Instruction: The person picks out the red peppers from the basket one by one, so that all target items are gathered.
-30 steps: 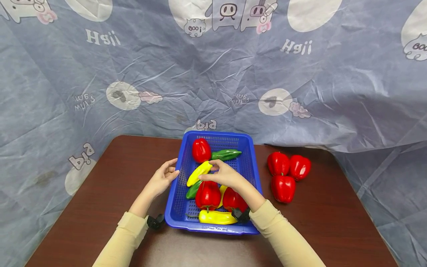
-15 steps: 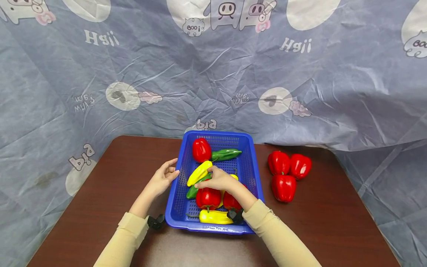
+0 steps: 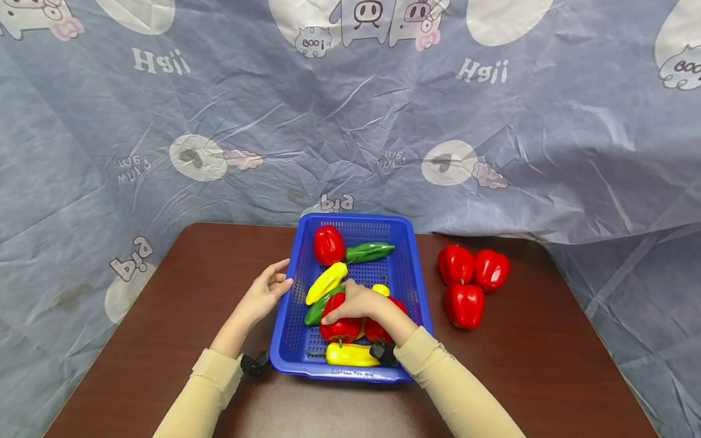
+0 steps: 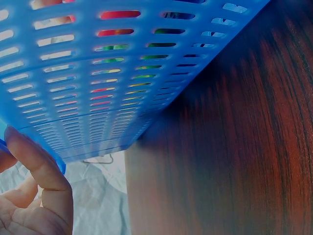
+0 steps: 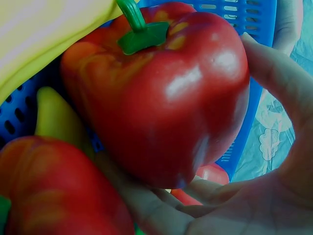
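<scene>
A blue plastic basket [image 3: 350, 373] sits on the table with peppers in it. My left hand [image 3: 265, 294] holds its left rim, fingers curled at the edge in the left wrist view. Inside the basket, my right hand [image 3: 364, 300] grips a red bell pepper [image 5: 166, 93], thumb on one side and fingers round the other. Its green stem points toward the near side. A second red bell pepper [image 5: 58, 191] lies right beside it, partly under the right forearm in the head view. Close by are a long yellow pepper [image 3: 327, 283] and a green pepper [image 3: 316, 313].
At the basket's far end lie another red bell pepper [image 3: 329, 245] and a green pepper [image 3: 371, 252]. A yellow pepper [image 3: 352, 354] lies along the near wall. Three red bell peppers [image 3: 464, 305] stand on the brown table [image 3: 526, 365] to the right. Patterned cloth [image 3: 328, 121] hangs behind.
My right hand has moved from beside the yellow pepper toward the near side and down onto the red bell pepper, and now grips it. The left hand has stayed at the rim.
</scene>
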The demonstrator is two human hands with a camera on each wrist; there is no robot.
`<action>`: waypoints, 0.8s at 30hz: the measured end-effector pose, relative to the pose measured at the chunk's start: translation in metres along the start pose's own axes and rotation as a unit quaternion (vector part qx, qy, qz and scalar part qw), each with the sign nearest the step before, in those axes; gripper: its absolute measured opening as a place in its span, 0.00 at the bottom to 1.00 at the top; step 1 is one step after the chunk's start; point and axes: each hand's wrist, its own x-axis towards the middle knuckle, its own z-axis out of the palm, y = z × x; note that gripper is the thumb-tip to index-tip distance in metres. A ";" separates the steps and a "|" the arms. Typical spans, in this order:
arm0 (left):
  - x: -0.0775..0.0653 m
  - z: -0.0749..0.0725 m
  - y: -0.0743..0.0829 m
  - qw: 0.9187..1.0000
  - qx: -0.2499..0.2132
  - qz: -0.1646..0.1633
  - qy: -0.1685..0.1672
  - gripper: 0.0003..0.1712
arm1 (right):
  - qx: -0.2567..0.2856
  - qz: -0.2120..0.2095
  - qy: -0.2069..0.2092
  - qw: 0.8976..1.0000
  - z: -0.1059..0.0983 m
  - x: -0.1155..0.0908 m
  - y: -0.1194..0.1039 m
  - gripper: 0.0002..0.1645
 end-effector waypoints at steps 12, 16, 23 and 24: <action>0.000 0.001 0.000 1.000 -0.001 0.002 0.004 0.32 | 0.068 -0.004 0.014 0.998 -0.006 -0.003 0.001 0.49; 0.000 0.001 0.000 1.000 0.001 0.001 0.006 0.32 | 0.122 -0.007 0.019 0.992 -0.014 -0.006 -0.001 0.49; 0.000 0.001 -0.001 1.000 0.002 0.001 0.006 0.32 | 0.241 -0.028 0.016 0.970 -0.030 -0.013 -0.003 0.47; 0.000 0.001 -0.001 1.000 0.001 -0.001 0.006 0.32 | 0.258 -0.032 0.014 0.965 -0.033 -0.015 -0.004 0.46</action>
